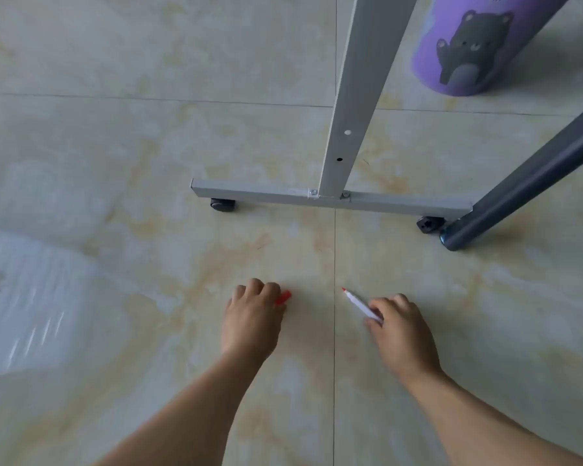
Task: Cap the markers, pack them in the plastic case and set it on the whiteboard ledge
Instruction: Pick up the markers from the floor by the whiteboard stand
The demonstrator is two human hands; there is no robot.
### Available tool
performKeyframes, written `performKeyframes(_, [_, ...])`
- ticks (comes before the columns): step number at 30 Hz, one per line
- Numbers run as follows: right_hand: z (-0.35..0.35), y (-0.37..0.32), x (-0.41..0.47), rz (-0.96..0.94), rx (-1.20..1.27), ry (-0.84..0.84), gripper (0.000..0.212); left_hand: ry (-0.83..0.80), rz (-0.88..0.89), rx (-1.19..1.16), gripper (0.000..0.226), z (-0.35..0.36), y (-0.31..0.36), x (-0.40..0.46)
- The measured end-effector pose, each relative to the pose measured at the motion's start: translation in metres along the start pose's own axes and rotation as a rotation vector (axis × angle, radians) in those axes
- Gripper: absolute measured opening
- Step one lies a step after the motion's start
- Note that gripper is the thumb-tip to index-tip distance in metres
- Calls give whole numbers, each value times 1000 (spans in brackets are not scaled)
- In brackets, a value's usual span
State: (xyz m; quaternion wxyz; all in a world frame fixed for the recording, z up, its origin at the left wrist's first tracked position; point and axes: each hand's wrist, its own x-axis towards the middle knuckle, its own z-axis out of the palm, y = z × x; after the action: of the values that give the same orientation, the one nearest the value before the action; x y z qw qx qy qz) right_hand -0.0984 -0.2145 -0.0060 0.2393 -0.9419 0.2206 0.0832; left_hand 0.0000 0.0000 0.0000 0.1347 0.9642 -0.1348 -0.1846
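Note:
I look down at a tiled floor. My left hand (253, 314) is closed around a red marker cap (282, 297), whose end pokes out past my fingers. My right hand (398, 327) grips a white marker (357, 302) by its rear part. The marker's bare red tip points up and left toward the cap, with a gap of floor between them. The plastic case and the whiteboard ledge are out of view.
A white metal stand (334, 196) with an upright post and castors rises just beyond my hands. A dark grey tubular leg (519, 183) slants in from the right. A purple cylinder with a bear print (468, 48) stands at the upper right.

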Motion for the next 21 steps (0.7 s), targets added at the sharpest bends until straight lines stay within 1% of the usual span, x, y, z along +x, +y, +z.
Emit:
performKeyframes(2, [-5, -2, 1, 9, -27, -15, 7, 9, 34, 18, 23, -3, 0, 0])
performKeyframes(4, [-16, -9, -3, 41, -51, -76, 7, -12, 45, -8, 21, -9, 4, -4])
performKeyframes(7, [-46, -25, -13, 1, -27, -58, 7, -47, 47, -133, 18, -36, 15, -18])
performKeyframes(9, [-73, -40, -25, -33, 16, -44, 5, -52, 98, -163, 17, -59, 25, -34])
performKeyframes(13, [-144, -86, -55, -119, 48, -37, 6, -5, 147, -191, 17, -129, 51, -65])
performKeyframes(15, [-166, -100, -63, -147, 36, -25, 5, 25, 180, -208, 15, -154, 65, -74])
performKeyframes(18, [-218, -126, -75, -191, 16, -16, 3, 76, 240, -228, 13, -209, 88, -89])
performKeyframes(21, [-260, -144, -84, -217, 6, 20, 4, 120, 265, -236, 14, -251, 107, -100])
